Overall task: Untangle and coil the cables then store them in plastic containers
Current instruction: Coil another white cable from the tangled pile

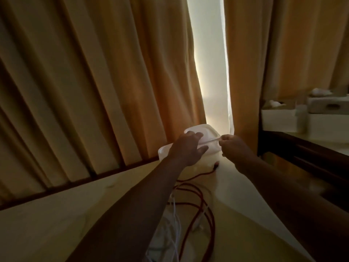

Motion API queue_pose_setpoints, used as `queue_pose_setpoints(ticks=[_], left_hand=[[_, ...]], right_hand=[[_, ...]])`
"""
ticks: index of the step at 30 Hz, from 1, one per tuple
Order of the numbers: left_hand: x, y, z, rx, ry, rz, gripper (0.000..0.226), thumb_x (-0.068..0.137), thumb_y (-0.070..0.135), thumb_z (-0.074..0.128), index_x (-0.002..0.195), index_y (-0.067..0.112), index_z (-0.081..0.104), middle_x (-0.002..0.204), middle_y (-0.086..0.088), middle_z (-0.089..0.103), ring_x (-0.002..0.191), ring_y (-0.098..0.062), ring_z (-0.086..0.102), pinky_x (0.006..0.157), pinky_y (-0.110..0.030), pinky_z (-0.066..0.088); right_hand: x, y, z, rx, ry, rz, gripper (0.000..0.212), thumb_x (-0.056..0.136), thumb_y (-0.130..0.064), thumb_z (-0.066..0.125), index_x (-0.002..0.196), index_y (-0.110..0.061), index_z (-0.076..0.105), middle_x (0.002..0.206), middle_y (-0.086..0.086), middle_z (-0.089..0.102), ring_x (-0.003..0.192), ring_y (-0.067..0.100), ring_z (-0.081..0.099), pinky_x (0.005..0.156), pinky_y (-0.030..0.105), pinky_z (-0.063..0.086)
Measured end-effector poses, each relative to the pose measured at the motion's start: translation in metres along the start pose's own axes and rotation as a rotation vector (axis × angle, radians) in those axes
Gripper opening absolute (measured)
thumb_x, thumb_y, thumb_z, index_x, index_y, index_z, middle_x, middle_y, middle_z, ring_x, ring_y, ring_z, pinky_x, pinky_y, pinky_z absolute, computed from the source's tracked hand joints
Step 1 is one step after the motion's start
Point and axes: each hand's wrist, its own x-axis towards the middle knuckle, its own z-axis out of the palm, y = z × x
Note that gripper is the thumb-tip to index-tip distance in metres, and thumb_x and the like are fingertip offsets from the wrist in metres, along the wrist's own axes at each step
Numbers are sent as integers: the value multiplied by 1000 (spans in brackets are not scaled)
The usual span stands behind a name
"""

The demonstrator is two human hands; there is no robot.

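Your left hand [186, 148] lies with its fingers spread flat on the translucent white lid [209, 132] of the white rectangular plastic container [164, 150], just below the middle of the frame. Your right hand [234, 146] pinches the lid's right edge with curled fingers. The container sits at the far edge of the pale tabletop [56, 214], against the orange pleated curtains [94, 72]. The long dark red cable [207, 210] loops loosely in the lower centre, tangled with thin white cables [174, 224], between your forearms.
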Motion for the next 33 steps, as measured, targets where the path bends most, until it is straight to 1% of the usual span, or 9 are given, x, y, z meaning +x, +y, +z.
queue_pose_setpoints(ticks=[3,7,12,14,16,18,24,30,33], left_hand=[[6,1,7,-33,75,28,31,99,29,65,128,21,59,130,-7,64,118,-28,59,97,-41,51],[0,2,-5,-140,170,42,15,100,19,64,113,17,59,119,-8,68,103,-23,63,77,-22,42],[-46,3,-51,-231,285,87,26,99,24,67,122,19,58,131,0,63,119,-14,57,78,4,33],[-77,2,-74,-275,320,88,29,99,35,66,123,21,56,129,5,62,118,-9,56,80,2,39],[-118,-8,-100,-301,398,-21,38,95,56,61,117,26,56,124,9,62,109,-5,59,78,-10,51],[-135,2,-113,-291,443,-64,45,96,65,51,117,27,57,120,8,67,102,-5,62,74,-21,55],[-247,-38,-146,101,635,-194,27,109,41,38,113,20,55,99,0,67,77,-14,64,55,-23,36],[-351,-81,-175,3,790,-428,25,111,39,33,110,20,50,83,6,61,64,-13,60,50,-30,44],[-392,-95,-193,-65,942,-540,20,110,40,29,103,28,44,72,10,54,59,-11,55,46,-23,35]], right_hand=[[12,7,-4,75,-17,-13,16,100,-12,52,109,-10,66,94,3,64,86,16,57,66,28,44],[22,10,-4,119,32,-10,33,103,-27,51,127,-10,66,119,5,68,110,23,61,94,40,51],[-3,-27,6,615,-211,43,54,94,-37,67,141,-18,48,132,7,61,120,35,62,101,51,53],[-26,-45,17,750,-397,45,61,88,-41,69,143,-22,46,131,13,65,113,39,68,94,57,56],[-56,-67,49,800,-527,5,45,100,-33,57,143,-28,45,129,13,66,103,37,73,82,53,60],[-72,-74,60,799,-500,-43,36,104,-25,51,138,-38,46,122,8,69,95,30,76,72,47,62],[-146,-105,160,783,-774,-83,39,106,-22,47,144,-31,45,117,4,73,99,27,75,70,43,63],[-215,-131,246,690,-967,-132,47,105,-17,50,148,-35,40,132,9,63,102,29,74,78,50,62],[-240,-135,275,675,-965,-142,52,104,-8,51,148,-32,39,131,9,63,99,31,74,80,48,62]])
